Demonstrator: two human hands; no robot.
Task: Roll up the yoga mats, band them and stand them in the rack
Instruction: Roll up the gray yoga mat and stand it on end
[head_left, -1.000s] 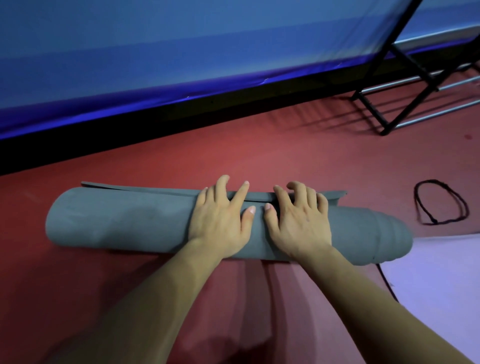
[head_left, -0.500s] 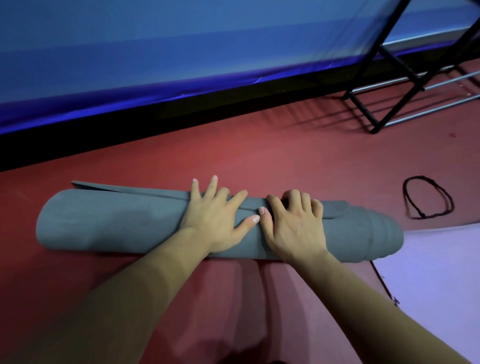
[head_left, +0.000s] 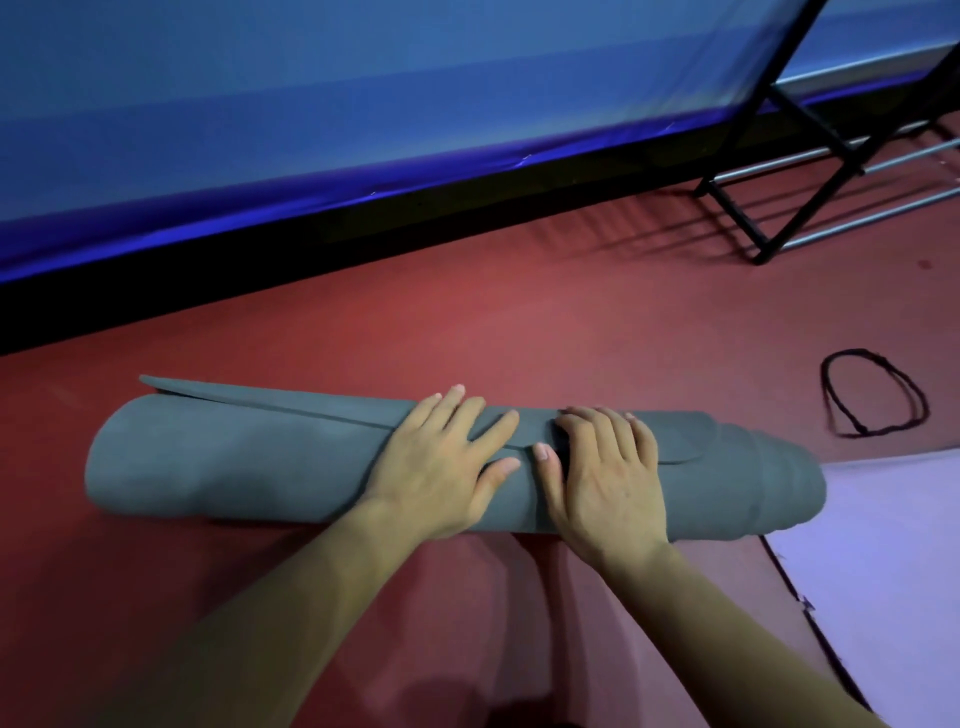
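- On the left, the red floor (head_left: 519, 312) carries the grey yoga mat (head_left: 234, 457), which is rolled into a thick tube and lies crosswise in front of you, parallel to the blue wall padding (head_left: 363, 104) behind it.
- The mat's loose outer edge runs along the top of the roll. At the left end it lifts slightly off the tube as a thin flap.
- Your left hand (head_left: 441, 462) lies palm-down on the middle of the roll. Its fingers are spread and straight, and the tips reach over the loose edge and press it flat.
- Your right hand (head_left: 608, 478) sits just beside it, with the two thumbs nearly touching. Its fingers are close together and bent over the top of the roll, their tips on the flap, and the thumb lies straight on the mat. It presses rather than pinches.
- Past your right hand the roll is uneven, and its inner layers stick out in steps at the right end.
- That right end rests against the corner of a flat purple mat (head_left: 883, 571) spread on the floor.
- Beyond it, a black band (head_left: 829, 400) lies on the floor as an open loop, apart from the roll.
- At the far right, by the wall, stands the rack (head_left: 735, 221), a black frame with metal bars.
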